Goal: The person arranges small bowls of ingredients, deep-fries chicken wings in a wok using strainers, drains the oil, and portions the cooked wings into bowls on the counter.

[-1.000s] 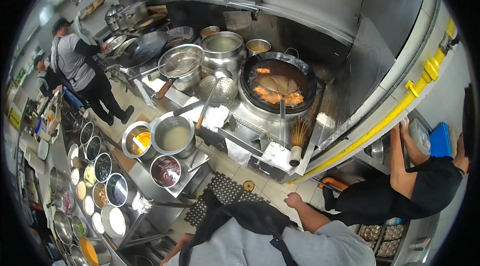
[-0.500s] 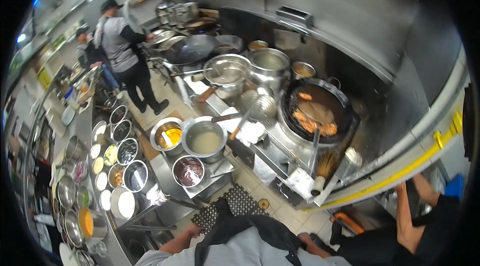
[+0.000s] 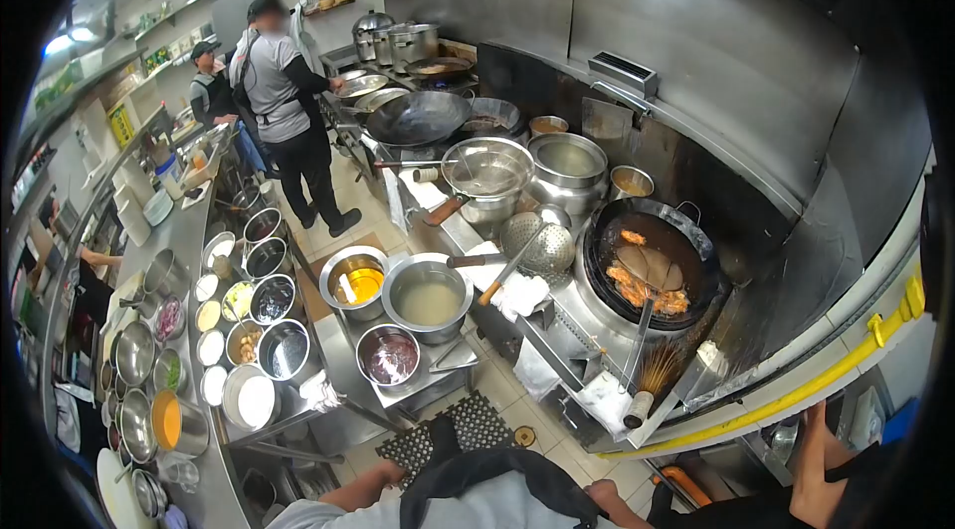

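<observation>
Left hand (image 3: 386,474): low, over the near edge of a black perforated rubber mat (image 3: 482,427) as seen from above. Right hand (image 3: 604,494): low, beside the dark apron (image 3: 497,469). Both look empty; cannot tell whether fingers are together or apart.

Nearest left hand: small round steel pot (image 3: 396,390) of dark red liquid, on the steel table (image 3: 343,358), just beside a wider steel pot (image 3: 430,334) of cloudy liquid.

Nearest right hand: bristle brush (image 3: 657,370) at the range edge, near a folded white cloth (image 3: 604,397). Beyond: black wok (image 3: 593,255), orange-brown pieces (image 3: 647,295) in dark liquid; long metal handle (image 3: 640,345) leans out over rim.

Co-worker's bare arms (image 3: 816,474), far right.
</observation>
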The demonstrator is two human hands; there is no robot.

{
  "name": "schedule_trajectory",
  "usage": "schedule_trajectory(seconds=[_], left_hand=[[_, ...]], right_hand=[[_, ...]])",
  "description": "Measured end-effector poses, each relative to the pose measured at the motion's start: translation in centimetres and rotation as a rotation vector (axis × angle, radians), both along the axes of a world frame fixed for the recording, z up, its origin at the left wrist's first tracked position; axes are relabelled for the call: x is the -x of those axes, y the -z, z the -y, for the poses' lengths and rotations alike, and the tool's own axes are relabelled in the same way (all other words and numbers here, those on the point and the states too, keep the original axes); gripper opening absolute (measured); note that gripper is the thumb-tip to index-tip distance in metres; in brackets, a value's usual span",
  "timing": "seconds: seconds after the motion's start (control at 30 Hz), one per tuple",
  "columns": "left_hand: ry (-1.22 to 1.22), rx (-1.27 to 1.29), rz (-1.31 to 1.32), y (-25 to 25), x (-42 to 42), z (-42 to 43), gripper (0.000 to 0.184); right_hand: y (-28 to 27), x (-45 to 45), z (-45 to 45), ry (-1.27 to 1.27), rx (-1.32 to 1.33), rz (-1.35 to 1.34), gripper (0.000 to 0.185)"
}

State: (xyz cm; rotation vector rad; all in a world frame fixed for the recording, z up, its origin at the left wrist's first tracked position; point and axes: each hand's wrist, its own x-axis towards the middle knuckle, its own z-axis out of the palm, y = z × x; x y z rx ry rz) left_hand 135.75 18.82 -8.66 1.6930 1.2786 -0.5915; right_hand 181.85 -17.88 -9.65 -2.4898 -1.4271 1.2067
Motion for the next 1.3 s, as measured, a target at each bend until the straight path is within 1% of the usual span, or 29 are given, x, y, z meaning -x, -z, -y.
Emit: schedule_trajectory(seconds=[0.07, 0.13, 0.23, 0.3, 0.33, 0.4, 0.43, 0.47, 0.5, 0.53, 0.6, 0.63, 0.67, 0.73, 0.8, 0.83, 0.87, 0.93, 0.97, 1.0, 1.03, 1.07, 1.1, 1.17, 1.2, 1.27, 1.3], left_hand=[[0.132, 0.041, 0.017, 0.8, 0.7, 0.1, 0.032], [0.197, 0.061, 0.029, 1.5, 1.7, 0.3, 0.035], [0.225, 0.075, 0.039, 2.5, 3.2, 0.6, 0.038], [0.225, 0.080, 0.051, 3.4, 4.2, 0.6, 0.041], [0.226, 0.089, 0.057, 4.1, 4.6, 0.6, 0.042], [0.242, 0.119, 0.081, 5.3, 4.8, 0.5, 0.045], [0.280, 0.183, 0.012, 4.5, 4.3, 0.4, 0.045], [0.321, 0.247, -0.057, 3.5, 3.7, 0.3, 0.045], [0.314, 0.162, 0.007, 2.8, 3.3, 0.5, 0.045], [0.309, 0.119, 0.038, 2.4, 3.0, 0.5, 0.044], [0.297, 0.065, 0.071, 1.7, 2.3, 0.2, 0.041], [0.291, 0.043, 0.080, 1.7, 2.1, -0.1, 0.039], [0.288, 0.026, 0.089, 1.6, 1.8, -0.5, 0.036], [0.299, -0.022, 0.119, 3.5, 2.1, -1.0, 0.032], [0.380, -0.145, 0.210, 5.3, 2.4, -1.4, 0.028], [0.549, -0.254, 0.231, 3.9, 1.9, -1.4, 0.028], [0.548, -0.254, 0.231, 3.0, 1.5, -1.2, 0.028], [-0.027, 0.092, 0.017, 1.7, 0.8, -0.7, 0.029], [-0.028, 0.092, 0.016, -0.7, 0.0, -0.3, 0.029], [-0.070, 0.116, -0.082, -5.0, -1.3, 0.2, 0.029], [-0.111, 0.139, -0.179, -7.2, -1.9, 0.4, 0.035], [-0.110, 0.139, -0.182, -5.4, -1.0, 0.3, 0.035], [0.074, 0.004, -0.021, -3.3, 0.2, 0.4, 0.037], [0.257, -0.130, 0.138, 0.5, 1.7, -0.2, 0.040], [0.314, -0.001, -0.026, 1.8, 1.8, -0.7, 0.043], [0.367, 0.128, -0.191, 2.5, 2.8, -0.5, 0.047], [0.390, -0.056, 0.057, 2.6, 3.3, -0.3, 0.049]], right_hand=[[-0.2, 0.2, -0.2, -0.023, 0.035, 0.033, 0.038], [-0.3, 0.5, 0.1, -0.043, 0.073, 0.066, 0.038], [-0.6, 1.2, 0.4, -0.037, 0.040, 0.041, 0.038], [-0.8, 1.5, 0.4, -0.045, 0.163, -0.035, 0.039], [-1.4, 1.8, 0.4, -0.045, 0.164, -0.036, 0.039], [-2.5, 2.3, 0.6, 0.171, 0.176, -0.099, 0.039], [-2.8, 2.4, 0.7, 0.173, 0.177, -0.098, 0.039], [-2.4, 2.3, 1.0, 0.122, 0.160, -0.084, 0.038], [-2.1, 2.3, 1.2, 0.072, 0.142, -0.070, 0.037], [-2.5, 2.4, 1.2, 0.073, 0.141, -0.069, 0.037], [-3.3, 2.8, 1.1, 0.310, 0.210, -0.066, 0.033], [-2.3, 2.6, 1.5, 0.311, 0.208, -0.068, 0.033], [-1.4, 2.1, 1.9, 0.175, 0.121, -0.071, 0.031], [-0.2, 1.8, 2.4, 0.038, 0.033, -0.074, 0.029], [-0.5, 2.0, 2.2, 0.076, 0.012, -0.082, 0.028], [-0.6, 2.1, 2.0, 0.089, 0.004, -0.085, 0.028], [-0.7, 2.3, 1.8, 0.117, 0.025, -0.083, 0.027], [-0.6, 2.2, 1.4, 0.144, 0.046, -0.083, 0.026], [-0.2, 2.0, 1.1, 0.121, 0.077, -0.072, 0.027], [-0.1, 2.0, 1.1, 0.112, 0.092, -0.069, 0.028], [0.0, 2.0, 1.0, 0.102, 0.107, -0.067, 0.029], [-0.2, 1.9, 0.8, 0.086, 0.106, -0.066, 0.031], [-0.4, 2.0, 0.7, 0.070, 0.106, -0.065, 0.033], [-0.4, 2.2, 0.6, 0.095, 0.113, -0.066, 0.034], [-0.6, 2.2, 0.5, 0.108, 0.117, -0.066, 0.034], [-1.1, 2.3, 0.1, 0.174, 0.162, -0.071, 0.034], [-0.7, 2.3, 0.2, 0.228, 0.202, -0.075, 0.032]])
